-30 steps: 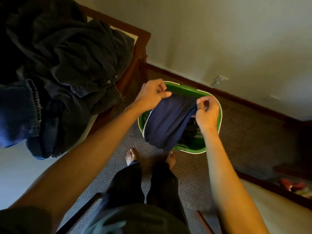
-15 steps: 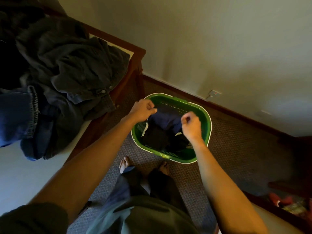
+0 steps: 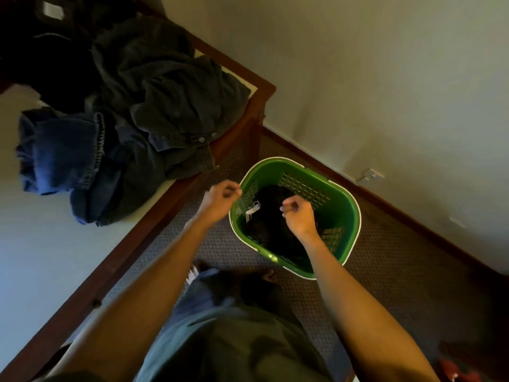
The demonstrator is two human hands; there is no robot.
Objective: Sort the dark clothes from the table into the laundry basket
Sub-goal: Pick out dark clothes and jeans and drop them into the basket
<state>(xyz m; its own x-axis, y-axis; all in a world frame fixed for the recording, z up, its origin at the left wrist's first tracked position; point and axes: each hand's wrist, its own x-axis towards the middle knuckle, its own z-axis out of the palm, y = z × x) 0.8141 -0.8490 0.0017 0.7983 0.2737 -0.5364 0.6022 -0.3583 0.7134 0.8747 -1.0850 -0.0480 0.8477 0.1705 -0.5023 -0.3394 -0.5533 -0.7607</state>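
While both hands hover with nothing in them, the step in hand reads as the release just over, with the turn toward the table pile due next. Left hand (image 3: 220,198) at the basket's left rim, fingers loosely curled, holding nothing. Right hand (image 3: 298,216) over the basket's middle, fingers also loosely curled, no cloth between them.

Doing it well, as a judgement: lift both hands straight up clear of the rim so no fold snags and drags out again. Then reach to the upper left of the frame for the nearest piece, likely the dark shirt (image 3: 176,106) with buttons near the table corner, or the blue denim garment (image 3: 68,153) to its left. Take one piece at a time from the top of the heap; the layers overlap and a low pull may bring the lot off the table (image 3: 33,244).

Containers: the green laundry basket (image 3: 347,216) sits on the carpet, centre right, close to the table's corner. Inside, dark clothes (image 3: 268,216) lie bunched across the bottom, a small white tag (image 3: 252,212) showing at their left. Slotted walls visible above the load; plenty of room left. Count of pieces inside cannot be told.
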